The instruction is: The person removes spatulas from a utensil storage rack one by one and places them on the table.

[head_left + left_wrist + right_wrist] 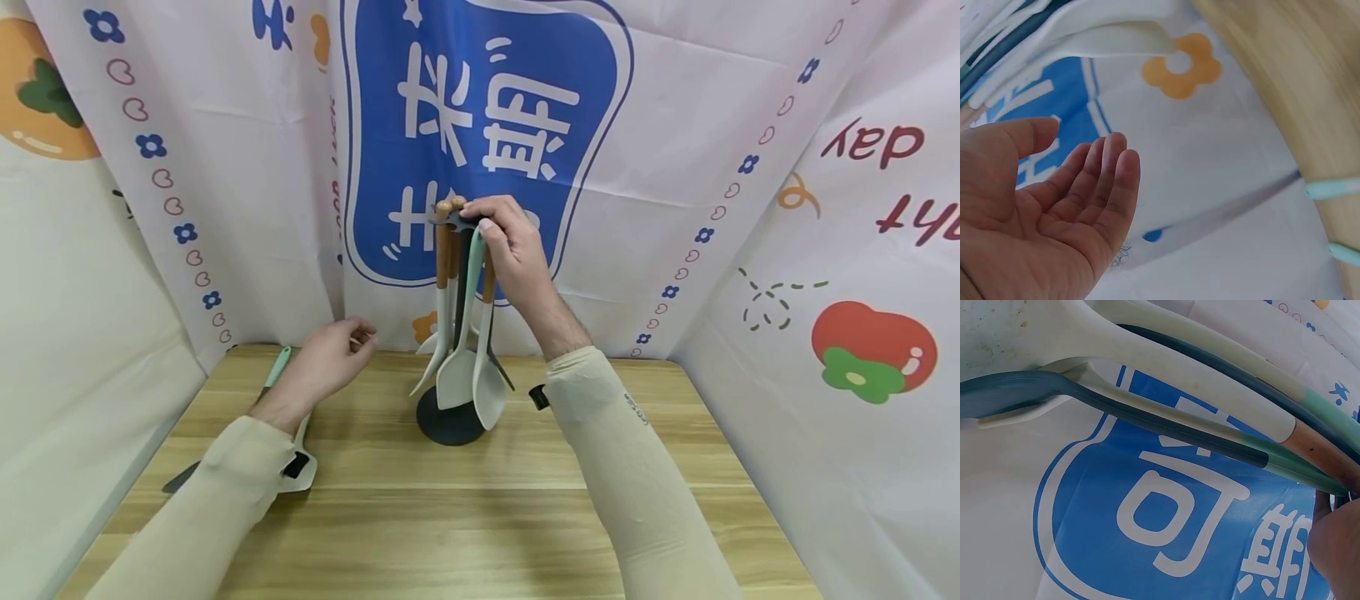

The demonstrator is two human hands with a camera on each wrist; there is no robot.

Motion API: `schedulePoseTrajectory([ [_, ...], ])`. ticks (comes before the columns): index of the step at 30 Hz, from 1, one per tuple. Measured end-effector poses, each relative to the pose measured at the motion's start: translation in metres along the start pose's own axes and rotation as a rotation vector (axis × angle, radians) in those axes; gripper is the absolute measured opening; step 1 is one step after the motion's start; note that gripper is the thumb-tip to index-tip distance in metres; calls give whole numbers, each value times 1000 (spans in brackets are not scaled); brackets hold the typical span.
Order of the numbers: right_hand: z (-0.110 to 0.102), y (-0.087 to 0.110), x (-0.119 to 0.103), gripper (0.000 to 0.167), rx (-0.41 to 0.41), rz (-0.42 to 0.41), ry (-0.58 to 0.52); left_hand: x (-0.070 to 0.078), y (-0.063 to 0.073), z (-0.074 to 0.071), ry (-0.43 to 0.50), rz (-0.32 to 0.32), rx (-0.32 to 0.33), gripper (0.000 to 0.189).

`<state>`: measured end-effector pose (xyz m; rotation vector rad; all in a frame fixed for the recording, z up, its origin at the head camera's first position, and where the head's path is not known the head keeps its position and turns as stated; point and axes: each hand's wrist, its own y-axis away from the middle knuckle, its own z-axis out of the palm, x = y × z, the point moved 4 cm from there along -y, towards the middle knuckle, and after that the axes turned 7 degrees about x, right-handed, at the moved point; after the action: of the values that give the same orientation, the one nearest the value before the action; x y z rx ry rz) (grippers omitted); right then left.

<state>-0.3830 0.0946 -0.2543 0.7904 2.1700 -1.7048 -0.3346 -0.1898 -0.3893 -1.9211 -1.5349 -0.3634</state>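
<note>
A black utensil rack with a round base (450, 427) stands near the table's back edge. Around it hang several kitchen utensils, among them a cream turner (456, 382) with a mint handle and a cream spoon (489, 396) with a wooden handle. My right hand (513, 246) grips the rack's top, its thumb beside the end of the mint handle; in the right wrist view only part of this hand (1338, 547) shows at the edge. My left hand (330, 358) hovers left of the rack, palm empty and fingers loosely bent (1104, 181).
On the wooden table (375, 533) at left, under my left forearm, lie a cream turner (303, 473) and a dark-headed utensil (182, 477). Two mint handle ends (1335, 187) show in the left wrist view. A printed cloth (675, 100) hangs behind the table.
</note>
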Motion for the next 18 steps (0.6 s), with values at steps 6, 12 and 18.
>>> schedulePoseTrajectory([
  [6,0,0,0,44,4,0,2,19,-5,8,96,-5,46,38],
  [12,1,0,0,44,4,3,3,35,-9,16,169,-6,81,38],
  [18,1,1,-1,44,6,8,4,51,-13,24,261,0,119,37],
])
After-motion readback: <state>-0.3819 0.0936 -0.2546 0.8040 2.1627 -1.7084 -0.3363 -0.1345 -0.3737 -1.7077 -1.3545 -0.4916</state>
